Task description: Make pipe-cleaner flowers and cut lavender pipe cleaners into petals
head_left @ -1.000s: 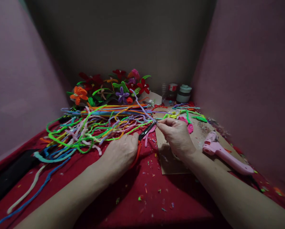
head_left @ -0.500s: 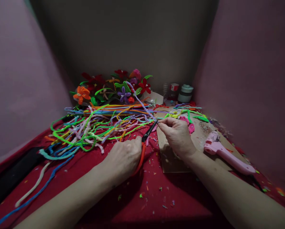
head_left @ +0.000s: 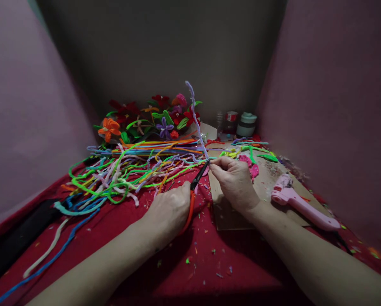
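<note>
My left hand (head_left: 173,208) is closed round the red handles of a pair of scissors (head_left: 200,175). The dark blades point up and away, their tips at the fingertips of my other hand. In a pinch, my right hand (head_left: 233,178) grips the lower end of a lilac pipe cleaner (head_left: 196,121), which stands nearly upright with a bent top. The pinched end and the blade tips overlap, so I cannot tell whether the blades are on the stem. Left of the scissors lies a tangle of colourful pipe cleaners (head_left: 123,176).
A pink hot glue gun (head_left: 305,208) lies on a cardboard sheet (head_left: 231,216) at the right. Pipe-cleaner flowers (head_left: 165,127) stand at the back, beside a lidded jar (head_left: 246,124). Scraps litter the red cloth (head_left: 209,272); a black object (head_left: 21,238) is at left.
The lilac pipe cleaner has swung from leaning left to nearly upright, its free end now higher. Both hands stay in almost the same place, with the scissors still in the left.
</note>
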Available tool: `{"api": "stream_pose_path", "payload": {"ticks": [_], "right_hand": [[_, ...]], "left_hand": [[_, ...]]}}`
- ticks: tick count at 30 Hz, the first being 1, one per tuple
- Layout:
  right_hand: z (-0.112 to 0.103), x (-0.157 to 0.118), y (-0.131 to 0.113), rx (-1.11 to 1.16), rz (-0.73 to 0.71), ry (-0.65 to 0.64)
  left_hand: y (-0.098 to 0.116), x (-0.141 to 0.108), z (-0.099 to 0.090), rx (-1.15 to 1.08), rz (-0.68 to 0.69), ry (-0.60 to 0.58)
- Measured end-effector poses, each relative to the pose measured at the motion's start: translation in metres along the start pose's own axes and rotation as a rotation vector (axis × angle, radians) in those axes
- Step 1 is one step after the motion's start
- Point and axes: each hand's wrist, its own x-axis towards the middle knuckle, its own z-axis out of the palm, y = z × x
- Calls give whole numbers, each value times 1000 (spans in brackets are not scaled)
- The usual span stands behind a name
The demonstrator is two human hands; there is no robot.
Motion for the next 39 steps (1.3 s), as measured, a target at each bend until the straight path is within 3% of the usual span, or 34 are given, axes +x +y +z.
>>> {"api": "stream_pose_path", "payload": {"ticks": [6, 10, 12, 14, 16, 19, 22, 27, 39], "right_hand": [[2, -3, -1, -2, -15, -20], [4, -4, -4, 134, 73, -93], [6, -6, -7, 285, 180, -187], [9, -10, -9, 460, 294, -306], [13, -15, -11, 584, 373, -418], [18, -22, -11, 620, 425, -542], [18, -25, -7, 643, 497, -638], [16, -22, -1, 734, 567, -722], [18, -21, 0, 703, 451, -625]], "left_hand": [[-2, -1, 1, -15, -39, 24], [-16, 1, -2, -291, -132, 273], [-22, 4, -7, -573, -215, 398], [-23, 8, -11, -1024, -249, 439], [-21, 11, -11, -1433, -245, 428], [-18, 14, -8, -1705, -261, 402], [-19, 14, -8, -1735, -293, 443], [-30, 13, -18, -1695, -304, 666], [-31, 14, -15, -1663, -314, 589]]}}
